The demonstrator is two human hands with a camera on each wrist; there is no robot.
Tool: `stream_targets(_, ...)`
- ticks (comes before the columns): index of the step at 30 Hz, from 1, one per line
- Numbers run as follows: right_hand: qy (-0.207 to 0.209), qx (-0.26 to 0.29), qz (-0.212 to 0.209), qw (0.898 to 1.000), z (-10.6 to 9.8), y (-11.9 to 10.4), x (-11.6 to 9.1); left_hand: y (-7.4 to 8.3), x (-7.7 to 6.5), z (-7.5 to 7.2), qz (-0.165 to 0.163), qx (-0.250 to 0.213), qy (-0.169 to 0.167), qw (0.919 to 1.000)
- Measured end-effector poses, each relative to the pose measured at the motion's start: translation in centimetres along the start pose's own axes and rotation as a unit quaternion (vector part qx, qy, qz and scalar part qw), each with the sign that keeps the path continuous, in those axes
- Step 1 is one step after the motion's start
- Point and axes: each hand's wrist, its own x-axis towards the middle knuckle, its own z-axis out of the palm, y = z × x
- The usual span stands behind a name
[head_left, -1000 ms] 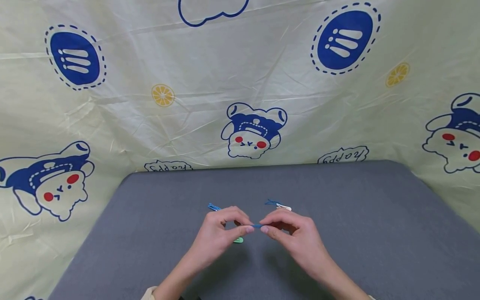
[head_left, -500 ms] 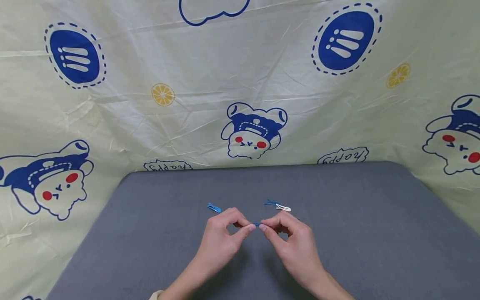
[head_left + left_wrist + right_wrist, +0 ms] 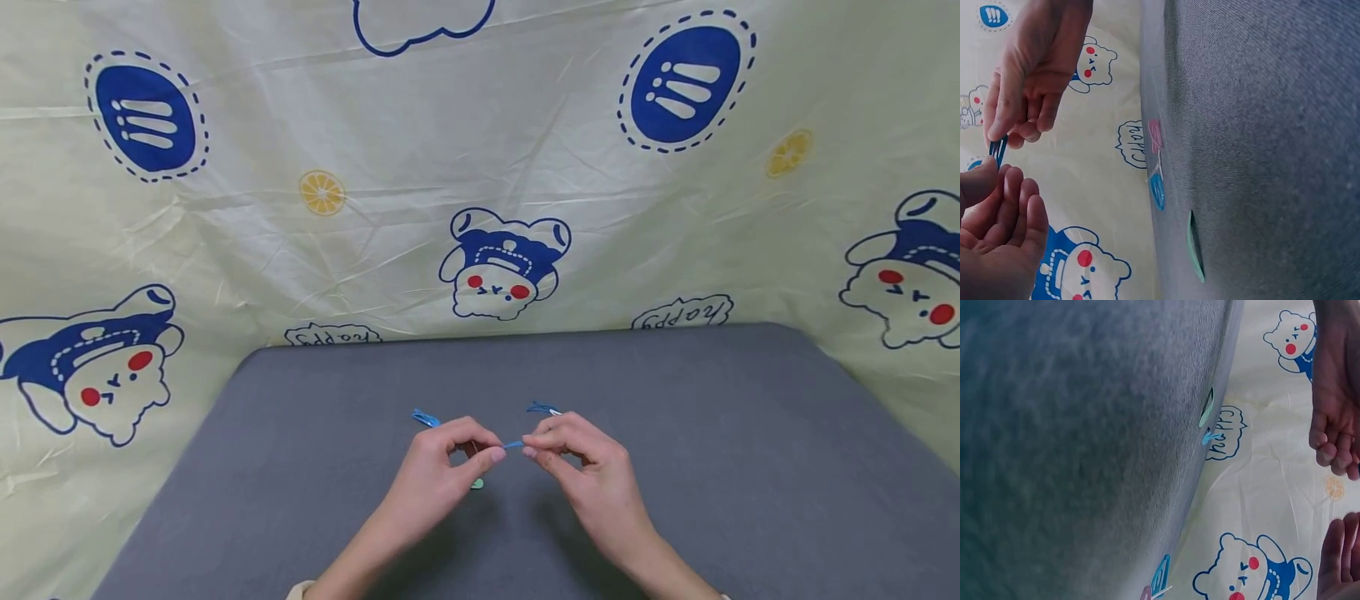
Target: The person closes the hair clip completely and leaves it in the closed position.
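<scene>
Between my two hands, above the table, is a slim blue hair clip (image 3: pixel 513 445), seen more fully as a looped hair clip (image 3: pixel 998 150) in the left wrist view. My left hand (image 3: pixel 438 471) pinches one end with thumb and fingertips; my right hand (image 3: pixel 592 458) pinches the other end. On the table behind the left hand lies a light blue hair clip (image 3: pixel 425 417), partly covered. A green hair clip (image 3: pixel 477 483) peeks out beside the left thumb. Beyond the right hand are a white clip (image 3: pixel 555 412), mostly hidden, and a darker blue clip (image 3: pixel 542 407).
A pink clip (image 3: pixel 1155 135) lies by the white and blue ones in the left wrist view. The grey table (image 3: pixel 712 433) reaches back to a hanging cream cloth (image 3: pixel 390 242) printed with bears and orange slices.
The right hand has risen slightly and now covers most of the white clip. The held clip tilts a little and shows more between the fingertips. The green clip has come back into sight.
</scene>
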Motion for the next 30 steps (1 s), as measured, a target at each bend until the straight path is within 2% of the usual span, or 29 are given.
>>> stream_targets(3, -0.006, -0.013, 0.006, 1.0, -0.1, 0.3, 0.0, -0.5, 0.2, -0.2, -0.031, -0.037, -0.025, 0.9985)
stream_targets(6, -0.011, -0.038, 0.024, 0.999, -0.2, 0.3, 0.1, -0.8, 0.4, -0.3, -0.05, -0.062, -0.033, 0.9963)
stream_targets(11, -0.03, -0.069, 0.071, 0.995, -0.2, 0.0, 0.4, -1.2, 0.5, -0.5, -0.05, -0.041, -0.032, 0.9974)
stream_targets(15, -0.047, -0.096, 0.075, 0.991, -0.2, 0.3, 0.6, -1.5, 0.5, -0.3, -0.038, -0.007, -0.029, 0.9989)
stream_targets(22, -0.069, -0.157, 0.04, 0.984, -0.2, 0.7, 0.6, -2.4, 0.3, 0.0, 0.004, 0.038, -0.015, 0.9992)
stream_targets(30, -0.082, -0.166, 0.061, 0.981, -0.2, 1.2, 0.6, -2.8, 0.5, 0.1, 0.042, 0.069, -0.007, 0.9967)
